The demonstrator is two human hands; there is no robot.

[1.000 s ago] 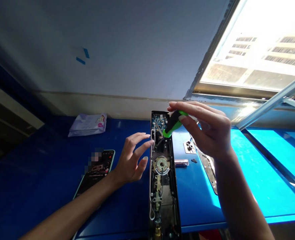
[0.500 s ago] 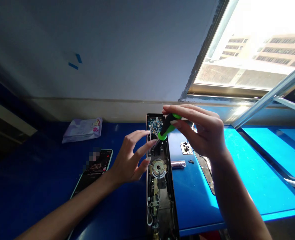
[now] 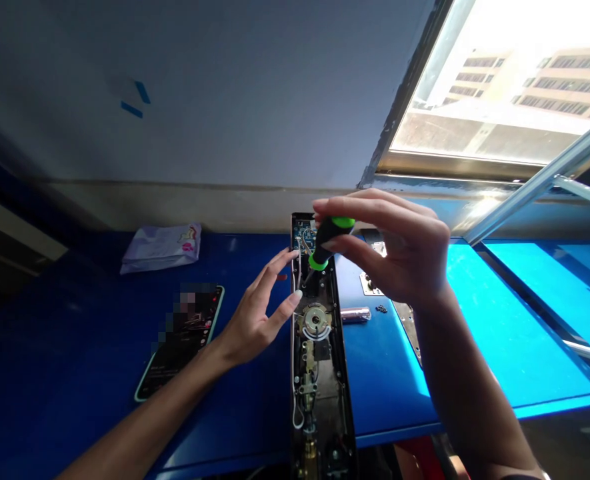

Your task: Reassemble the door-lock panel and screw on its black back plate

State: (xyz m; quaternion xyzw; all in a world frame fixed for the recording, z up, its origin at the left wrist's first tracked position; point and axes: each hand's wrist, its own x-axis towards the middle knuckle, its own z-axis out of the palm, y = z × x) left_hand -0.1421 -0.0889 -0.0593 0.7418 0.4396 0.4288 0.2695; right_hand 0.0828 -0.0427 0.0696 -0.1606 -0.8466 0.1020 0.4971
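A long black housing (image 3: pixel 332 393) lies open on the blue table, with a circuit board (image 3: pixel 302 231), wires, a round metal disc (image 3: pixel 316 321) and brass parts inside. In my right hand (image 3: pixel 399 247) is a green and black screwdriver (image 3: pixel 326 241), gripped by its handle between thumb and fingers. Its shaft slants down into the upper part of the housing; the tip is hard to make out. My left hand (image 3: pixel 262 307) has its fingers and thumb apart at the housing's left edge, close to a white wire (image 3: pixel 295 393).
Left of the housing lie a phone (image 3: pixel 185 343) and a purple packet (image 3: pixel 162 248). To its right are a wrapped cylinder (image 3: pixel 355 315), several small dark screws (image 3: pixel 381 309) and a square metal plate (image 3: pixel 368 284). A metal frame (image 3: pixel 535 180) stands by the window.
The screwdriver and my right hand have shifted slightly left, the handle more upright. My left index finger has drawn back from the shaft toward the housing's edge. The view has tilted a little.
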